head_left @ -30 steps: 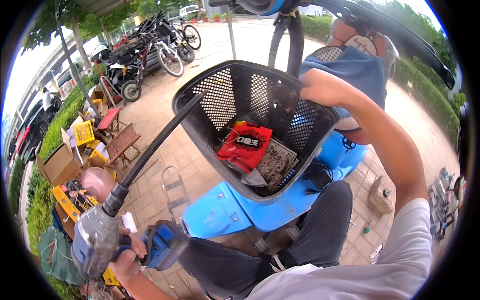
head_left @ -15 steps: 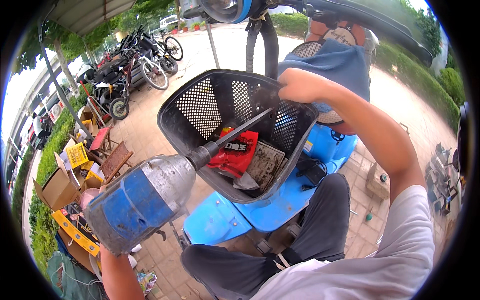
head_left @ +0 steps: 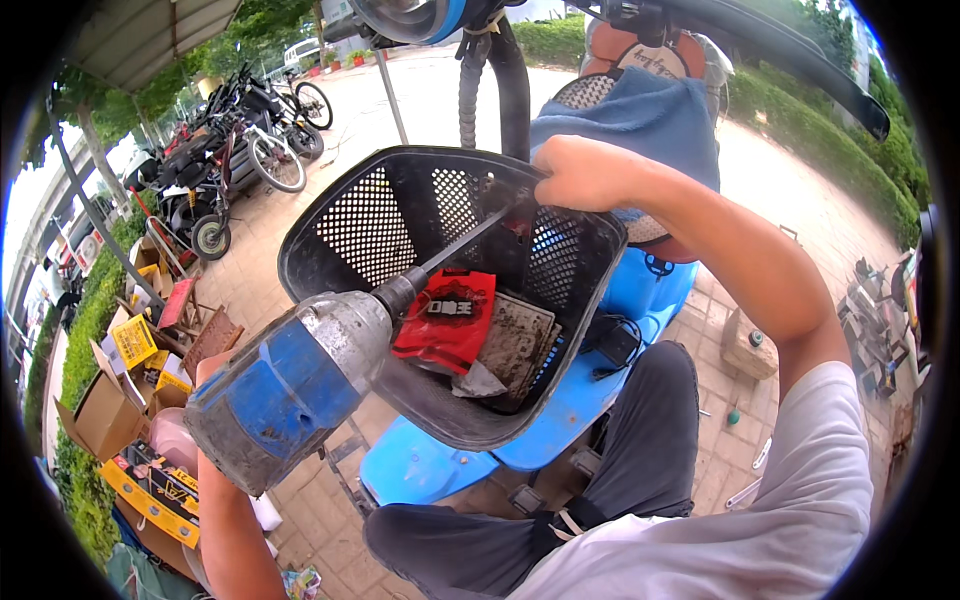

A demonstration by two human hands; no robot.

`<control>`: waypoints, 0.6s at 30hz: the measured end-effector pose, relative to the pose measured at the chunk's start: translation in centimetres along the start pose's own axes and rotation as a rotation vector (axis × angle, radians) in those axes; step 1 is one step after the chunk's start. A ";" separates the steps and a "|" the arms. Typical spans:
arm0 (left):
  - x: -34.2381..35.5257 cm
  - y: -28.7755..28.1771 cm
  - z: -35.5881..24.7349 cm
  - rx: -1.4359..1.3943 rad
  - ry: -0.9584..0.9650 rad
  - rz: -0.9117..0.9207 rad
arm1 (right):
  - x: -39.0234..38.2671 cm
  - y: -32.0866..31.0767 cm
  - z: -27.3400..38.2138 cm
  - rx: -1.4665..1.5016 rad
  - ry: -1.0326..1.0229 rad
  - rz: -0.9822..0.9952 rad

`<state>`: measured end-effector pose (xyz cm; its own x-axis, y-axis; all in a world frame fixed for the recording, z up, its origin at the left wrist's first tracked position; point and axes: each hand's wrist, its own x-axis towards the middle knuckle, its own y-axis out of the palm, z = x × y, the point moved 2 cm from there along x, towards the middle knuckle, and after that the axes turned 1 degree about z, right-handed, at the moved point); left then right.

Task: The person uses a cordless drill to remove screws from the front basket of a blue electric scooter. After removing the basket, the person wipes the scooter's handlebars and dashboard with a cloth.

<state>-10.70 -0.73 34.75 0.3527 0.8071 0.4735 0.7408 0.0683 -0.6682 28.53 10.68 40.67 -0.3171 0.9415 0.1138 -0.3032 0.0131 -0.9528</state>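
Two dark trouser legs (head_left: 645, 440) lie nearest, toward 5 o'clock. At about 8:30 the left hand (head_left: 213, 366) supports a blue-and-grey power tool (head_left: 290, 385); the tool body covers its fingers, so whether they press the trigger cannot be told. A long bar (head_left: 465, 243) runs from the tool's nose toward 1 o'clock, over a black basket (head_left: 410, 405), its tip close to the back wall. At 1 o'clock the right hand (head_left: 585, 175) has its fingers curled on the basket rim, fingertips out of sight. Inside, near centre, lie a red packet (head_left: 445, 322) and a grimy plate (head_left: 520, 345). Step in hand, as judged: bar presented to the back wall, basket steadied. Next move appears to call for square alignment and a firm rim hold. Tip contact cannot be confirmed. Blue scooter bodywork (head_left: 420, 465) below is partly hidden by the basket. Beyond, the headlamp (head_left: 415, 18) near 12 o'clock is cut off. Farthest, parked bikes (head_left: 235, 150) at 10 o'clock overlap; no count possible.
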 end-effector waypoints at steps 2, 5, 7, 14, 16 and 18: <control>0.2 0.2 0.1 0.017 0.016 0.000 | -0.1 0.0 -0.1 -0.014 0.000 -0.004; 0.4 0.4 0.3 0.034 0.028 0.005 | -0.1 0.0 -0.1 -0.011 0.008 0.007; 0.4 0.3 0.2 0.053 0.042 0.004 | -0.1 0.0 0.0 -0.005 0.016 0.010; 0.8 0.4 0.2 0.085 0.081 0.018 | -0.2 -0.1 0.1 -0.012 0.002 0.010; 0.5 0.4 1.6 -0.049 -0.066 0.049 | -0.1 -0.1 0.0 -0.027 -0.007 0.003; 0.2 0.4 1.6 -0.079 -0.095 0.075 | -0.1 -0.2 0.0 -0.009 0.002 0.007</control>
<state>-11.24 0.43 33.65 0.3560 0.8605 0.3645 0.7585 -0.0382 -0.6506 28.64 10.55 40.80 -0.3174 0.9422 0.1069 -0.2932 0.0097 -0.9560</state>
